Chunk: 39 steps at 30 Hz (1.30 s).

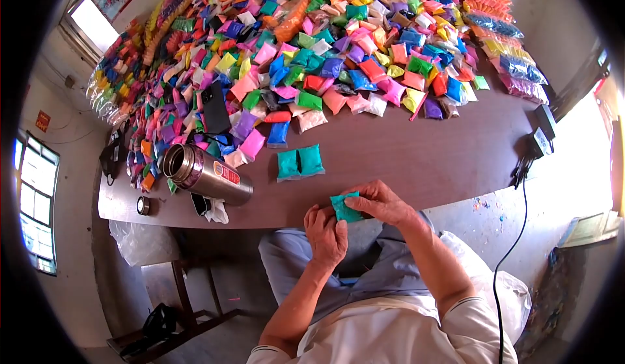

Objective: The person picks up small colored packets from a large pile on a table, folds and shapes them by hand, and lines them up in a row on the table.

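Observation:
A small teal packet with a soft, plump look is between my hands, just over the table's near edge. My right hand pinches its right side, thumb lying on top. At the packet's lower left edge, my left hand is closed with fingers curled and thumb against the corner; part of its grip is hidden. Two more teal packets lie side by side on the brown table, a short way beyond my hands.
A large heap of colourful packets covers the back of the table. An open steel flask stands at left near its cap. A black phone rests on the heap. Black adapters with a hanging cable sit at the right edge.

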### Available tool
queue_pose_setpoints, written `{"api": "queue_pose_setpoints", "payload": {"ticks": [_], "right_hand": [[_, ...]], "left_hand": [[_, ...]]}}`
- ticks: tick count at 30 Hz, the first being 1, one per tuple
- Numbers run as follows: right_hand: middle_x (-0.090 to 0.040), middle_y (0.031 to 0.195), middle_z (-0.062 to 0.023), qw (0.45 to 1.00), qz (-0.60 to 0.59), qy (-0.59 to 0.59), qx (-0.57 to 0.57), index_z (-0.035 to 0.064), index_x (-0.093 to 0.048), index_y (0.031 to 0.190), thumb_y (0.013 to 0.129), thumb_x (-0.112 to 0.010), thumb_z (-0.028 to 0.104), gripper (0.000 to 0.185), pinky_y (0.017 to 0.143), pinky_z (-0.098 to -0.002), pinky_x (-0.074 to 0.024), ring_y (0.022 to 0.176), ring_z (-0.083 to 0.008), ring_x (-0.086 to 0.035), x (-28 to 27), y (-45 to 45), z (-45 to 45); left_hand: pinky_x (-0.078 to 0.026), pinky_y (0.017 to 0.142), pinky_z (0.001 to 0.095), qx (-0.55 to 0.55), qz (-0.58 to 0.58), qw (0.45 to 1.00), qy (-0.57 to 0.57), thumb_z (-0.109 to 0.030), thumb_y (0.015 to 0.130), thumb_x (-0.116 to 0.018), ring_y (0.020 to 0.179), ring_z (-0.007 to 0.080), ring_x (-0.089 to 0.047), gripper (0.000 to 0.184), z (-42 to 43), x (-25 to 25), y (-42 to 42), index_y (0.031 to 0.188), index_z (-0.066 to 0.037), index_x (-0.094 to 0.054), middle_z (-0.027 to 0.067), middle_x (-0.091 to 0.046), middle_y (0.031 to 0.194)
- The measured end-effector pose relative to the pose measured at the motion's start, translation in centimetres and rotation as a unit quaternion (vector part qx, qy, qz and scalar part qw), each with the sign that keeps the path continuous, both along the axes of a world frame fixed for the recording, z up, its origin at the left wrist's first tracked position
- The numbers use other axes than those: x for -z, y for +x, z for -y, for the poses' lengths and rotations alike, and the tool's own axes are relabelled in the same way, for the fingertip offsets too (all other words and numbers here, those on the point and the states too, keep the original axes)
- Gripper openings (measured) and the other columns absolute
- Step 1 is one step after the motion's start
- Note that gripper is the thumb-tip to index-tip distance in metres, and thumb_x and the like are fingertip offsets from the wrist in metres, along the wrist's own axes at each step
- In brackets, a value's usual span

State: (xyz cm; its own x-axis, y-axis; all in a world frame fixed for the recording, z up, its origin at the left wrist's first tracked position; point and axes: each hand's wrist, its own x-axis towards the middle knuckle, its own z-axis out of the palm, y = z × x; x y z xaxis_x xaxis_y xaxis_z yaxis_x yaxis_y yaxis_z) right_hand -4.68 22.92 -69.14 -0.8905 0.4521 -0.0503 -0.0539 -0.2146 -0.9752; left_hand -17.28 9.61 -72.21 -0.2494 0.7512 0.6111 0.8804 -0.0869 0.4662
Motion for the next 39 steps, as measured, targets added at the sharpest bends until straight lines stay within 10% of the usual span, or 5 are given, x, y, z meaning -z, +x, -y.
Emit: {"api": "queue_pose_setpoints", "payload": {"ticks": [39], "right_hand": [[-0.058, 0.078, 0.0060, 0.999, -0.018, 0.000, 0.037, -0.0017, -0.068, 0.109, 0.098, -0.058, 0.020, 0.026, 0.059, -0.0201, -0.0388, 0.069, -0.0019, -0.046, 0.5, -0.1, 0.8]], "left_hand": [[-0.039, 0.099, 0.0470, 0.003, -0.002, 1.000, 0.003, -0.028, 0.099, -0.042, 0.093, 0.0332, -0.055, 0.039, 0.0, 0.3, -0.1, 0.085, 0.000, -0.065, 0.0127, -0.059, 0.094]]}}
